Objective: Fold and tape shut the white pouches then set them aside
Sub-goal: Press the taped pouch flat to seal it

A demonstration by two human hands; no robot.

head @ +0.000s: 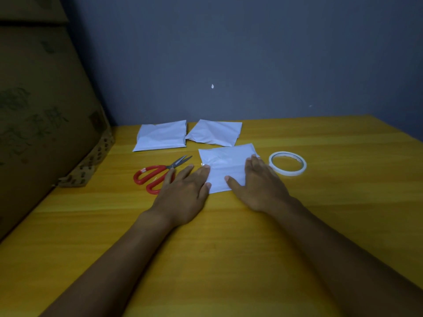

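Three white pouches lie on the yellow table, and I see my hands on the nearest one. This near pouch is flat on the wood, between my two hands. My left hand lies palm down with the fingers straight and only a little spread; the tips of two or three fingers rest on the left edge of the pouch, and the other fingers are on the table. My right hand is also flat, fingers close together, and it covers the right side of the pouch, while the thumb points left across the lower part of it. Neither hand pinches or lifts anything.

Beyond my fingertips, near the wall, the left far pouch and the right far pouch lie side by side, almost touching. The red-handled scissors lie just left of my left fingers, partly under them. The roll of tape sits just right of my right fingers. A cardboard box stands far left.
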